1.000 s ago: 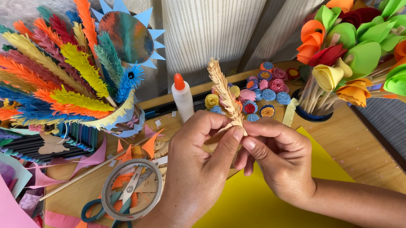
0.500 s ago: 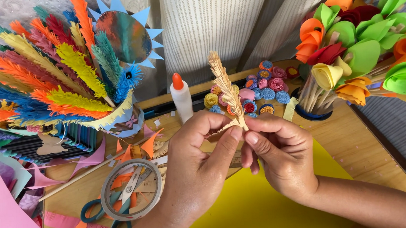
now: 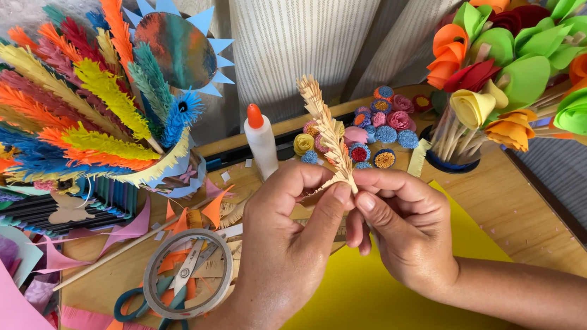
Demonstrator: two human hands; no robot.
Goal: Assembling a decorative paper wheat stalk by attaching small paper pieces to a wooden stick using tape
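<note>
So, head view: both hands meet over the tabletop (image 3: 524, 215) and pinch a fringed tan paper feather (image 3: 326, 130) at its lower end. The left hand (image 3: 287, 250) has its grip closed on the base, thumb against fingertip, and the right hand (image 3: 405, 229) is closed on it just beside, thumb pressing the same spot. The feather stands nearly upright, leaning a little left at the top, pale beige, cut into lots of thin slanted strips on both sides, like a wheat ear. Behind it sit a white glue bottle (image 3: 261, 143) with an orange cap and a cluster of small rolled paper flowers (image 3: 376, 136). Scissors (image 3: 140, 313) and a tape ring (image 3: 188, 273) lie to the left, yellow paper sheet (image 3: 362, 307) underneath.
</note>
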